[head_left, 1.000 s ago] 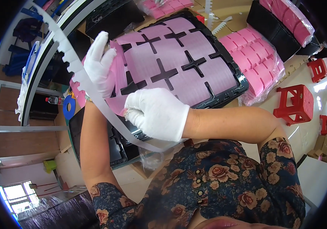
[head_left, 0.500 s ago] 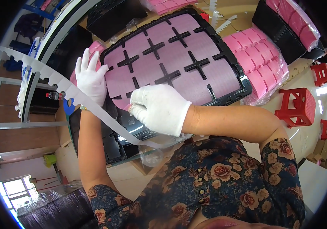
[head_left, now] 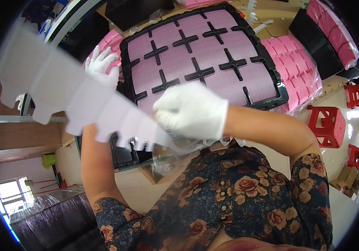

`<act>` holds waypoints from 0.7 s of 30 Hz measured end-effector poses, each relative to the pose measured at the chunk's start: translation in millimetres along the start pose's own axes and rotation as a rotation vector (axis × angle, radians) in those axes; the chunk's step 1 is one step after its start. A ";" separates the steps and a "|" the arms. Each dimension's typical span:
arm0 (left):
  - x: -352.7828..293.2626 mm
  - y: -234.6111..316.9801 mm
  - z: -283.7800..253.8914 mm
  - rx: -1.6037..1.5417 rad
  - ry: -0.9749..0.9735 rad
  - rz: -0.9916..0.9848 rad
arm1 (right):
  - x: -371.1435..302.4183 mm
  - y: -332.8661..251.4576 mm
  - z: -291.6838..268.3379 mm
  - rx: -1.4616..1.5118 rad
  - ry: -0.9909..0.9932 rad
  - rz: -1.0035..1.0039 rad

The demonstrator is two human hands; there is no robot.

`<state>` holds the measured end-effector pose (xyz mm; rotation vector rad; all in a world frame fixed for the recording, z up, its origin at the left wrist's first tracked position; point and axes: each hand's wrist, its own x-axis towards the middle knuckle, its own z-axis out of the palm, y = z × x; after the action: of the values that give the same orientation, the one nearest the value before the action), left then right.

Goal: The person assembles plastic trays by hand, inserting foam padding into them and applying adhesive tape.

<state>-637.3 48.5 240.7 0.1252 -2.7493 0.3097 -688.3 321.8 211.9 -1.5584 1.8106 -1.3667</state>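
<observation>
My left hand (head_left: 103, 69), in a white glove, has its fingers spread beside the left edge of a black tray (head_left: 280, 100). Behind those fingers lies a pink slotted piece (head_left: 111, 40). Purple-pink sheeting (head_left: 173, 62) covers the tray, with black cross-shaped ribs showing through. At the tray's near edge my right hand (head_left: 192, 111), also gloved, is closed; its fingertips hide what they hold, if anything. A long white strip with a notched edge (head_left: 79, 98) slants close to the camera, crosses in front of my left forearm and runs down below my right hand.
Pink slotted pieces in clear wrap (head_left: 292, 69) lie right of the tray. Farther right stands a black box (head_left: 311, 42) with more wrapped pink pieces. Red stools (head_left: 328, 125) stand on the floor at the right. Clear plastic film (head_left: 165, 161) hangs at the table's near edge.
The white strip has swung closer to the camera and looks much larger. My right hand has shifted slightly right in view, still closed. The whole view has shifted a little.
</observation>
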 end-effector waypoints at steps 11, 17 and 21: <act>-6.0 10.7 -10.1 -0.490 0.128 -0.187 | -6.2 112.9 -135.4 -0.402 0.860 0.162; 23.6 87.3 9.7 -0.386 -0.197 -0.030 | 36.6 89.8 -90.9 -0.596 0.384 0.370; 29.1 86.6 18.0 -0.224 -0.344 -0.055 | 35.1 94.0 -103.2 -0.668 0.226 0.450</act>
<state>-681.6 127.2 218.0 0.2110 -3.0898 -0.0426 -830.4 324.1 189.4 -1.1577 2.7413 -0.7829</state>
